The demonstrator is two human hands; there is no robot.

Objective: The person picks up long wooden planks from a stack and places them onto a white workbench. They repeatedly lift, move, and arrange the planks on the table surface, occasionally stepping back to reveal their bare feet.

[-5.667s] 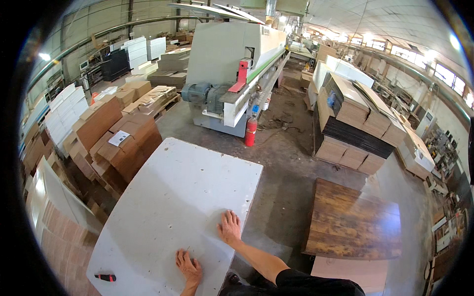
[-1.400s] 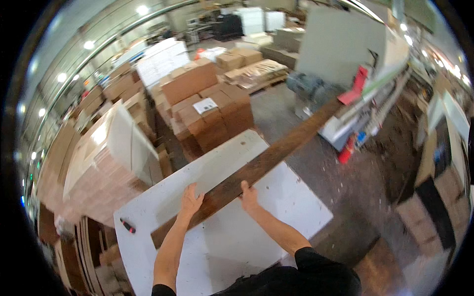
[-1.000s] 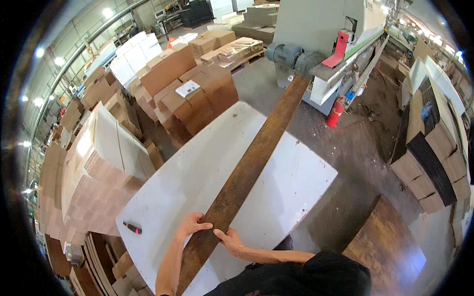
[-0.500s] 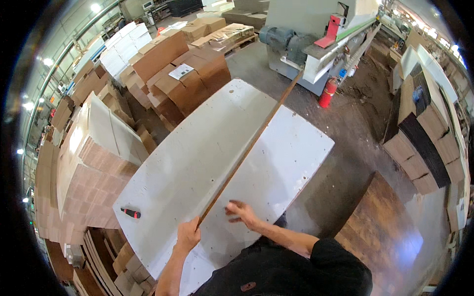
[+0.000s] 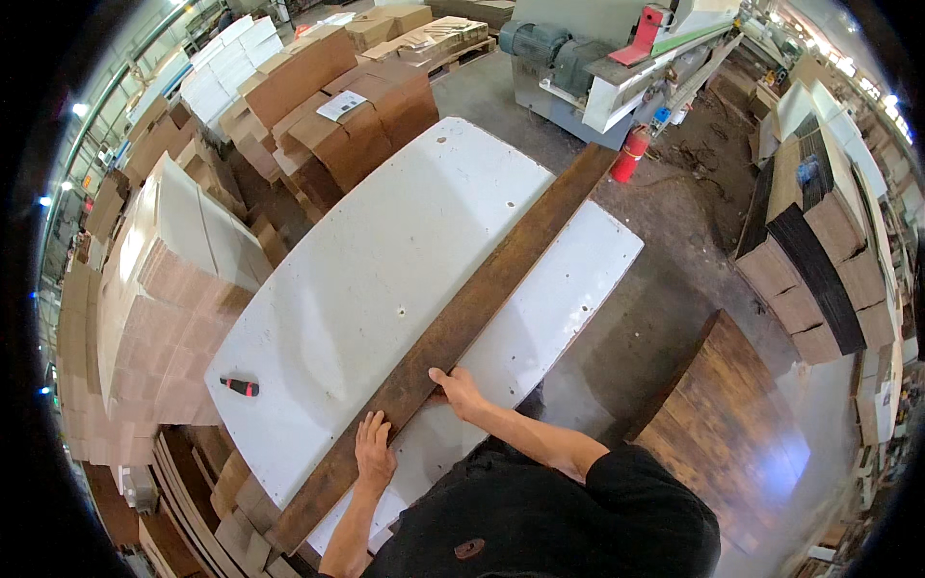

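Note:
A long, dark brown wood-grain board (image 5: 482,299) lies slantwise across a white worktable (image 5: 328,318), its broad face up and both ends reaching past the table. My left hand (image 5: 374,453) rests on the board's near edge, fingers stretched over the face. Further along the same edge, my right hand (image 5: 458,390) grips the board, thumb on top and the other fingers hidden under it. At the table's left edge lies a small black and red hand tool (image 5: 239,386), its exact kind unclear.
A grey machine with motors (image 5: 564,58) stands beyond the far end, a red fire extinguisher (image 5: 630,154) beside it. Stacked cartons (image 5: 361,125) and panels (image 5: 183,289) line the left. On my right are a brown wood-grain panel (image 5: 723,424) and more stacked panels (image 5: 809,250).
The board has turned from standing on its narrow edge to showing its broad face. My left hand has loosened from a fist to stretched fingers; my right hand has taken hold of the near edge.

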